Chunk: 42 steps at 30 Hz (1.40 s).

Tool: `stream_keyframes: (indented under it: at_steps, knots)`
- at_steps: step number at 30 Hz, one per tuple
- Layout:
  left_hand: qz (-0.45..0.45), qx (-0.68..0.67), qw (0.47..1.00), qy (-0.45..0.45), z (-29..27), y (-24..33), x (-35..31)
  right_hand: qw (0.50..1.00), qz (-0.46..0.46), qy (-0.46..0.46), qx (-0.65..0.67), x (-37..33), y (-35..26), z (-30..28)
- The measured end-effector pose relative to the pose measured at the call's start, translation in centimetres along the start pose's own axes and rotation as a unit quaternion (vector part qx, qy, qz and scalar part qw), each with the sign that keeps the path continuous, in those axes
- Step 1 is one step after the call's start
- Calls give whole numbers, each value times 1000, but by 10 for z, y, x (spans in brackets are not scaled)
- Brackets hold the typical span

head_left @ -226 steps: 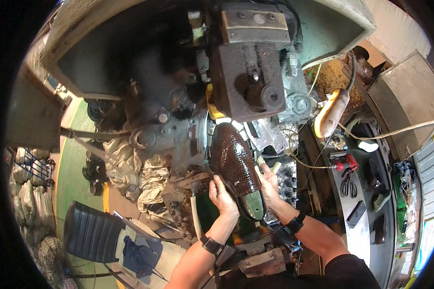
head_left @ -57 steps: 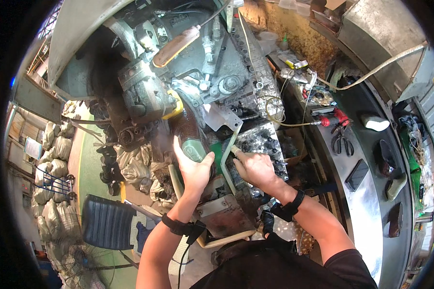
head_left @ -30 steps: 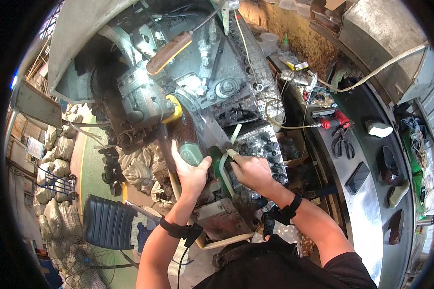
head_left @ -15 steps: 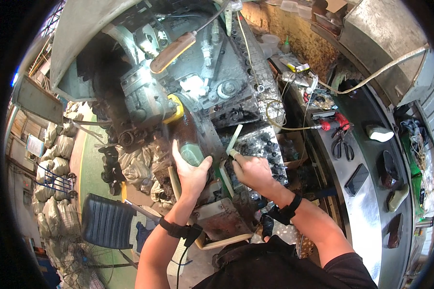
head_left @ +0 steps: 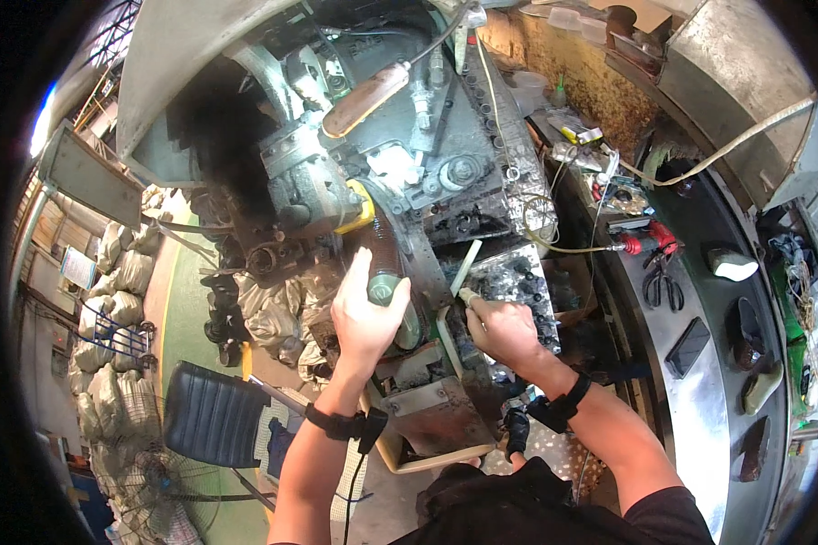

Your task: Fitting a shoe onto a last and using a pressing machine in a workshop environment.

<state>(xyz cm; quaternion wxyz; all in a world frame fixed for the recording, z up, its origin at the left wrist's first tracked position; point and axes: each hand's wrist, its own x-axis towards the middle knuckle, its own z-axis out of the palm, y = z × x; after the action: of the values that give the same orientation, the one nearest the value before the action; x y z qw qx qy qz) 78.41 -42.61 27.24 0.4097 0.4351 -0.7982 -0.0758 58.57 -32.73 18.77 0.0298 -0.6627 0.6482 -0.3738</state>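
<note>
My left hand (head_left: 365, 313) wraps round a dark brown, elongated piece with a rounded green end (head_left: 382, 289), perhaps a shoe on a last. Its far end lies below a yellow curved part (head_left: 358, 207) of the grey machine (head_left: 300, 177). My fingers lie along its left side and the thumb is on its right. To the right, my right hand (head_left: 504, 329) is closed at the lower end of a pale stick-like handle (head_left: 466, 267), which tilts up and away. Whether the handle is fixed to the machine is hidden.
Over the machine hangs a flat wooden-looking piece (head_left: 365, 100). A metal bench at right carries a red air tool (head_left: 650, 240), scissors (head_left: 663, 282) and a phone (head_left: 688, 347). Several shoes, one a dark shoe (head_left: 743, 325), lie on the dark belt beyond. At left stands a black chair (head_left: 211, 416).
The view has shifted, moving the whole scene rightward. My left hand has moved slightly farther up the brown piece, its thumb drawn in closer. My right hand keeps its hold on the pale handle.
</note>
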Motion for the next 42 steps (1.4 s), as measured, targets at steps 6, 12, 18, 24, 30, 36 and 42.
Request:
stream_keyframes:
  at_steps: [6, 12, 18, 24, 30, 36, 42]
  knots:
    - [-141, -246, 959, -11, -23, -43, -13, 1000, 5, 4, 1, 3, -9, -5]
    - [-43, -143, 987, -56, -17, -35, -7, 1000, 13, 8, -2, 3, -6, 0]
    - [-33, -159, 984, -78, -24, -32, -26, 999, 23, 23, 1, 6, -14, -10]
    - [21, -171, 983, -65, -17, -36, 11, 999, 38, 5, 31, 8, -24, -9]
    - [-234, -460, 850, -102, -35, -74, -42, 968, 187, -83, 143, 35, -74, -27]
    - [-312, -507, 803, 24, -45, -133, -58, 994, 79, -64, 40, 62, -138, 21]
    - [-346, -536, 770, -7, -41, -125, -71, 988, 89, -54, 118, 60, -138, 26]
